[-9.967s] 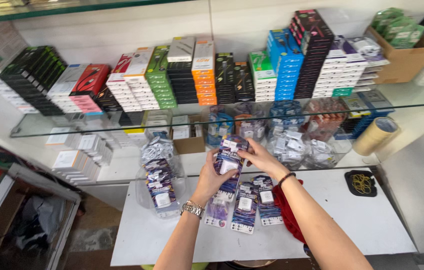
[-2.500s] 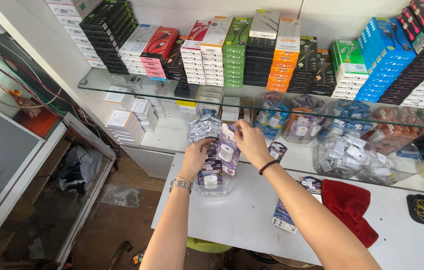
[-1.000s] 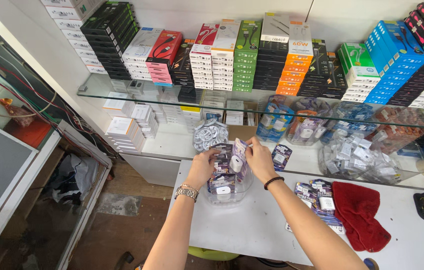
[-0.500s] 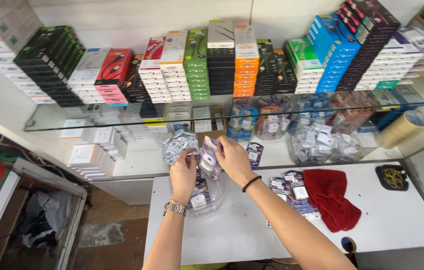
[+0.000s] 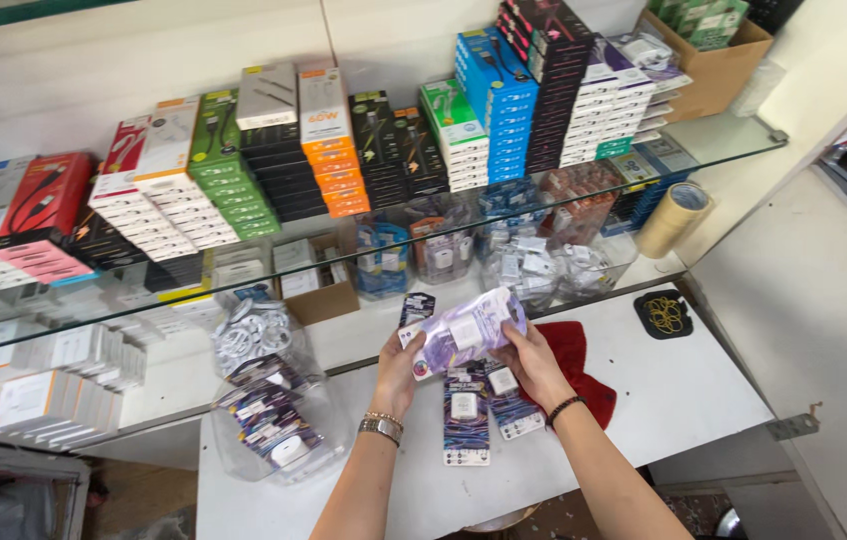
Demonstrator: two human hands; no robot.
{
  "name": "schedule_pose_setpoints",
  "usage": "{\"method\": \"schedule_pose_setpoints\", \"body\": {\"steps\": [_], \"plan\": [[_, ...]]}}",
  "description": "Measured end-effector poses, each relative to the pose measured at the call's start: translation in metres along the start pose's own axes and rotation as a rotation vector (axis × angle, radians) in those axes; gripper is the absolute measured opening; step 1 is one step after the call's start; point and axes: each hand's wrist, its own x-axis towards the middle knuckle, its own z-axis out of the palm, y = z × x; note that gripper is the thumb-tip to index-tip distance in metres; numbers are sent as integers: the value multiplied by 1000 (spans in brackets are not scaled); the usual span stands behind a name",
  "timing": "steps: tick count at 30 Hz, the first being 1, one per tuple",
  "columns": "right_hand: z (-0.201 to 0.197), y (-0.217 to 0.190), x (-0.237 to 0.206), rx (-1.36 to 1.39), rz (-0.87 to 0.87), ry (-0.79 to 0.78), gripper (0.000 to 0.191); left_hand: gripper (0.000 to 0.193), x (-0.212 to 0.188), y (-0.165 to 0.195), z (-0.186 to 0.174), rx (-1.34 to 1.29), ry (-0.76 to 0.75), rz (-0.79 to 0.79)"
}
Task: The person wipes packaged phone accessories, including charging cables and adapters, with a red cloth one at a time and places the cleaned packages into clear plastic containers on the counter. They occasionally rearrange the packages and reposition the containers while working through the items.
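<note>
Glossy purple charger packets (image 5: 465, 330), perhaps blister cards; left hand (image 5: 400, 370), right hand (image 5: 533, 362) both gripping.

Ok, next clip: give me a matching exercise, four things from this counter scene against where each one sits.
Things:
1. purple charger pack
2. red cloth
3. roll of tape
4. clear tub of packs

Places:
A. on the white counter to the person's left
B. held between the left hand and right hand
C. at the right end of the lower shelf
D. on the counter just beyond the right hand

Pairs: 1-B, 2-D, 3-C, 4-A
</note>
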Motion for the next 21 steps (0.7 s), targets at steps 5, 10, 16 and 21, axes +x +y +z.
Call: {"method": "schedule_pose_setpoints", "body": {"steps": [5, 10, 16, 21], "plan": [[-113, 0, 7, 98, -9, 204, 30, 56, 2, -63, 49, 192, -56, -194], [-198, 18, 21, 429, -69, 507, 34, 59, -10, -104, 110, 456, -152, -312], [-254, 32, 22, 605, -84, 598, 37, 52, -20, -139, 145, 604, -269, -304], [-256, 27, 14, 733, 8, 650, 48, 35, -1, -156, 113, 656, 37, 92]]}}
